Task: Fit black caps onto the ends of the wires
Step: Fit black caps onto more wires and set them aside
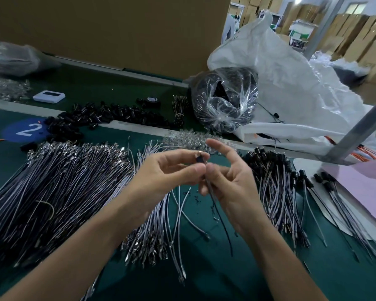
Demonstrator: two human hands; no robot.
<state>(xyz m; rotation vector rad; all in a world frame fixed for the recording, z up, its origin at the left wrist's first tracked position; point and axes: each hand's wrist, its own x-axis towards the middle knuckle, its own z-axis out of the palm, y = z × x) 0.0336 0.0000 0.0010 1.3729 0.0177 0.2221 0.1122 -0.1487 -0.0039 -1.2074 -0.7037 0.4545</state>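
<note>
My left hand [172, 172] pinches a small black cap [200, 159] between thumb and fingertips above the green table. My right hand [228, 183] pinches a thin wire [217, 211] just below the cap, forefinger raised; the wire hangs down past my palm. A big heap of bare wires [59, 187] lies to the left. Loose black caps [100, 118] are scattered at the back left. Wires fitted with caps [276, 170] are piled on the right.
A clear bag of black parts [224, 98] and a large white sack [291, 88] stand at the back right. A metal post [360, 127] slants across the right. Pink sheet [360, 185] at the right edge, white device [48, 96] at the back left.
</note>
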